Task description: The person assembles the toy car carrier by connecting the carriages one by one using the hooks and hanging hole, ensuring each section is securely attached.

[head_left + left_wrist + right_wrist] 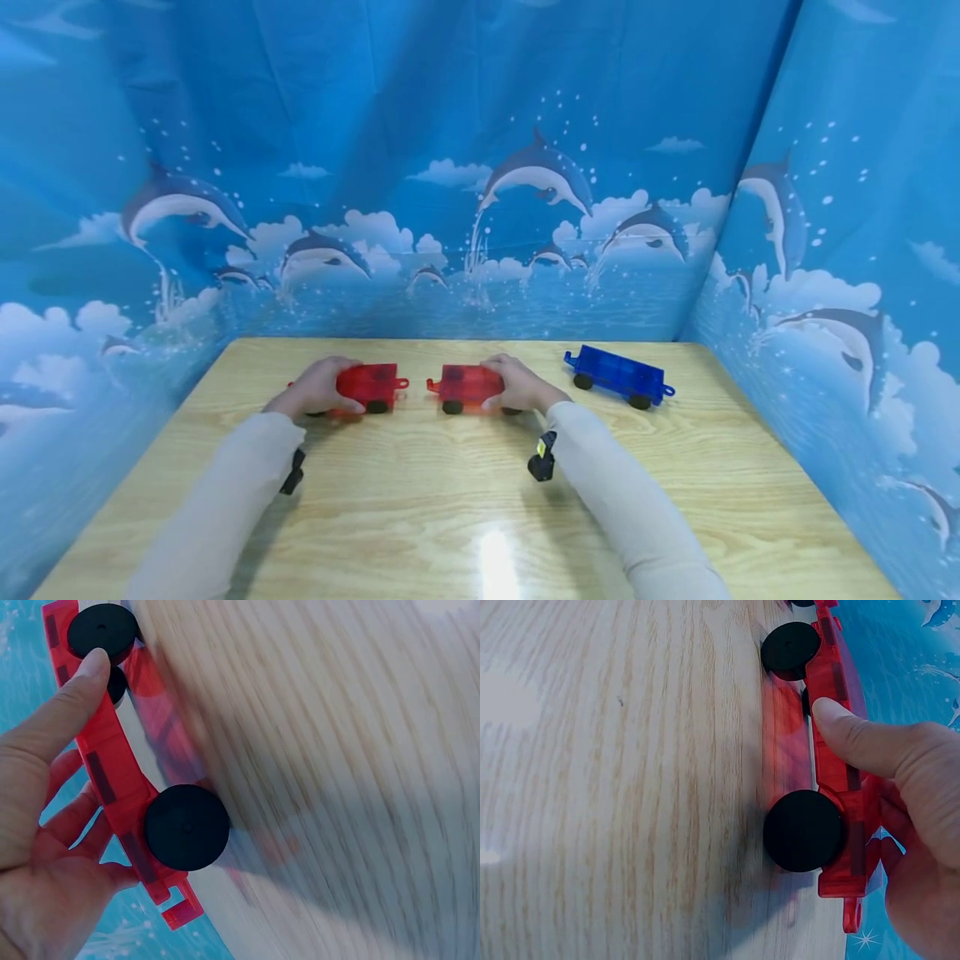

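Two translucent red toy train cars with black wheels stand in line near the table's back edge, a short gap between their facing couplings. My left hand (324,387) grips the left red car (372,382), its thumb on the near side and the other fingers behind, as the left wrist view shows. The right red car (462,384) is held by my right hand (516,384), thumb pressed to its near side. A ring coupling on the left car faces a hook on the right one. Off to the right, a blue toy train car (619,372) sits at a slant, untouched.
The light wood table (420,508) ends at the back against a blue dolphin-printed curtain (390,167), which also hangs along both sides. A bright glare spot lies on the front of the table. A small black device (542,457) is strapped at the right wrist.
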Demonstrator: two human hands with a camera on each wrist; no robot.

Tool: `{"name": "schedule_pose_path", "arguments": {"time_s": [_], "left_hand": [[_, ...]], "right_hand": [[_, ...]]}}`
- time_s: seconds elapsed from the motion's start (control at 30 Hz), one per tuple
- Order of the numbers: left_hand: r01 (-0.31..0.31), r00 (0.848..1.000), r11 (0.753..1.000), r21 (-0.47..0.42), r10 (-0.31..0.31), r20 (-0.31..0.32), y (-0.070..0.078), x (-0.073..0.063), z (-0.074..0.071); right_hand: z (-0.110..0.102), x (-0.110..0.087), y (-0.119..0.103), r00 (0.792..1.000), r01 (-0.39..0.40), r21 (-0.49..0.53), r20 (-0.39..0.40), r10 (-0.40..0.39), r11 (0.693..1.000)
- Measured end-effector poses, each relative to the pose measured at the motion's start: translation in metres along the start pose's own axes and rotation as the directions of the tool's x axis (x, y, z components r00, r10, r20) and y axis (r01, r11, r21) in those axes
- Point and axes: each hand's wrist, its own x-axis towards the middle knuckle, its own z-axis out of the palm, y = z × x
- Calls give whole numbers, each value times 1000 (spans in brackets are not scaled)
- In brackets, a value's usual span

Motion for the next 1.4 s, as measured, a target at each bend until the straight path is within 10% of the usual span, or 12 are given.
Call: {"name": "schedule_pose_path", "arguments": {"time_s": [1.4], "left_hand": [[-19, 1000, 998, -64, 18, -19, 29, 14, 22]], "right_hand": [[0, 1, 0, 1000, -13, -22, 27, 13, 1000]]}}
